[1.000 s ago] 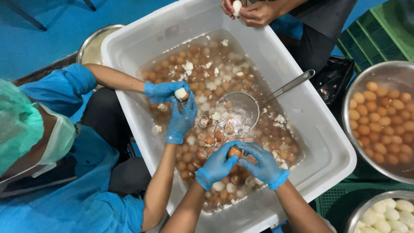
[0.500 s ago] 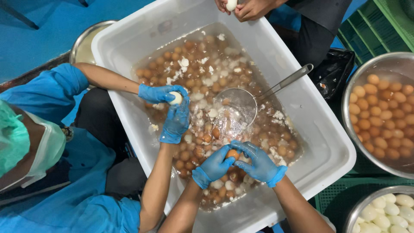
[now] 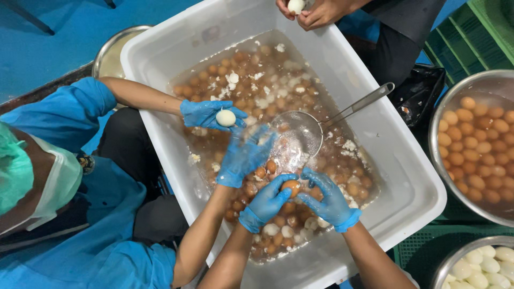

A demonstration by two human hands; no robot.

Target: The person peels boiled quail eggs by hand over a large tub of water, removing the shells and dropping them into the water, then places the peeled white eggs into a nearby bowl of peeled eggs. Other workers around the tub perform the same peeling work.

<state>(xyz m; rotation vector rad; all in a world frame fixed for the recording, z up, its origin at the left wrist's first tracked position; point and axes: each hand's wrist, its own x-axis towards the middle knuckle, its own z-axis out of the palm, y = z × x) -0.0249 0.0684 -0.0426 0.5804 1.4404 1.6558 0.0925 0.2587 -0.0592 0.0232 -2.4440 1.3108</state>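
Left hand (image 3: pixel 266 203) and right hand (image 3: pixel 331 200), both gloved, pinch one brown egg (image 3: pixel 290 187) between them over the tub's (image 3: pixel 407 176) 6 o'clock end. A co-worker's gloved hands crowd in at 10 o'clock; the strainer (image 3: pixel 300 136) lies at 12. Open water remains only toward 3 o'clock, short of the tub wall.

a food-prep workplace: white tub (image 3: pixel 160 59) of soaking eggs, steel bowls (image 3: pixel 444 101) of eggs right, gloved, masked co-worker (image 3: pixel 64 176) left, green crates (image 3: pixel 455 43) far right.
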